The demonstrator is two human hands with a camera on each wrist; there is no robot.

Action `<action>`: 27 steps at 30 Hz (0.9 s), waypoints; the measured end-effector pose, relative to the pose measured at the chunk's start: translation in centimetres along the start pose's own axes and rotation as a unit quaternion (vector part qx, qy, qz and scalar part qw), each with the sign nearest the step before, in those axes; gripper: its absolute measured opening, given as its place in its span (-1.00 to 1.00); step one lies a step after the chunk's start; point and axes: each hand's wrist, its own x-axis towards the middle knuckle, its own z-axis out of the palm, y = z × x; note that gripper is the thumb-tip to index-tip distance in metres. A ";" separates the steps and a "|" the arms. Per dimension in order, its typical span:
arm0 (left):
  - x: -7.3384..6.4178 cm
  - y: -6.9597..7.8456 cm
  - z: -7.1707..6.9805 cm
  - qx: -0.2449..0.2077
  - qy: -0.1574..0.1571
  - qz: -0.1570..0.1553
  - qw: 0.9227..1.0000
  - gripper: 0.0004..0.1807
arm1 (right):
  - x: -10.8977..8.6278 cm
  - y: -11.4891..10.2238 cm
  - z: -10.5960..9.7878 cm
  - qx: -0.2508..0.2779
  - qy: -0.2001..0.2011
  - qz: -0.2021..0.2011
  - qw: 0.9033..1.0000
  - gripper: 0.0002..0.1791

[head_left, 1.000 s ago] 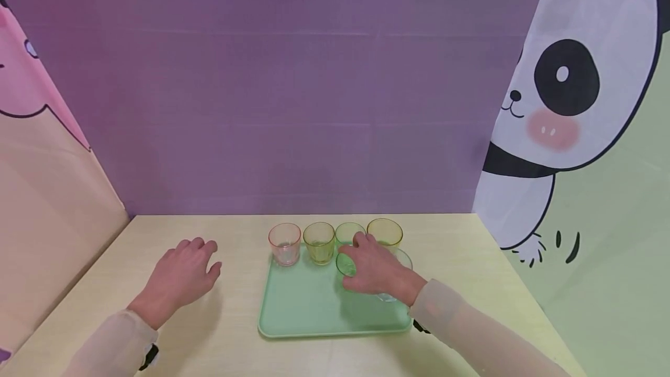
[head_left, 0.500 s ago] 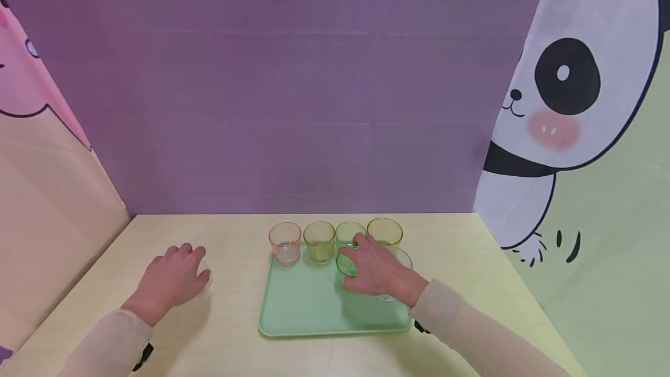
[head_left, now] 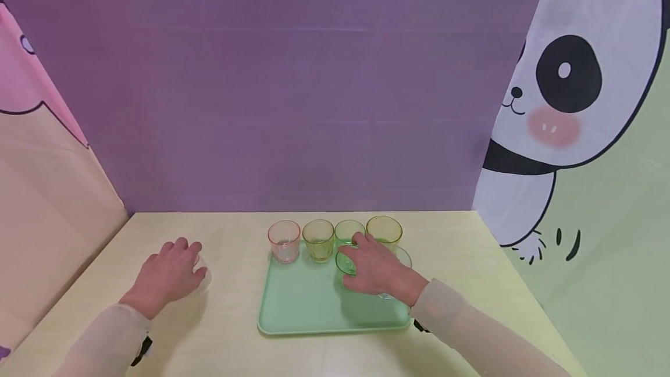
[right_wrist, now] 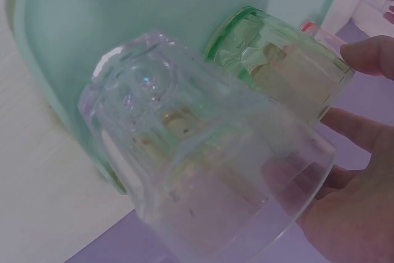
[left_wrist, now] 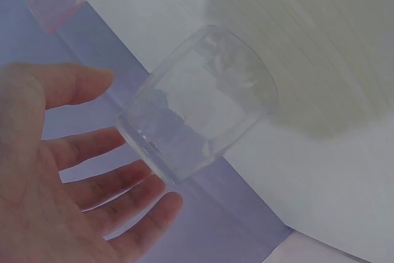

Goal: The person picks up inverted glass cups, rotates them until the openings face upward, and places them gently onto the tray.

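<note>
My left hand (head_left: 166, 278) is beside a clear glass (left_wrist: 197, 103) on the table's left side. In the left wrist view, its thumb and fingers are spread near one end of the glass, seemingly apart from it. My right hand (head_left: 378, 269) reaches over the mint-green tray (head_left: 298, 313) and holds a green-tinted glass (right_wrist: 277, 60) between thumb and fingers. Another clear glass (right_wrist: 184, 127) stands on the tray close to that hand, partly hidden behind the wrist in the head view.
Along the tray's back stand a pink-rimmed glass (head_left: 284, 243), a yellow-green glass (head_left: 318, 241), a second green glass (head_left: 348, 230) and an amber-rimmed glass (head_left: 384, 231). A purple backdrop (head_left: 303, 86) rises behind the pale table (head_left: 230, 330).
My left hand has drawn back to the left, and the clear glass now shows past its fingers. The right hand stays in the same place on the green glass.
</note>
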 end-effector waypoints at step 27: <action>0.6 -1.7 0.7 -0.084 -0.051 -0.047 0.994 -0.45 | -0.1 0.0 -1.3 0.070 0.009 0.015 0.997 -0.49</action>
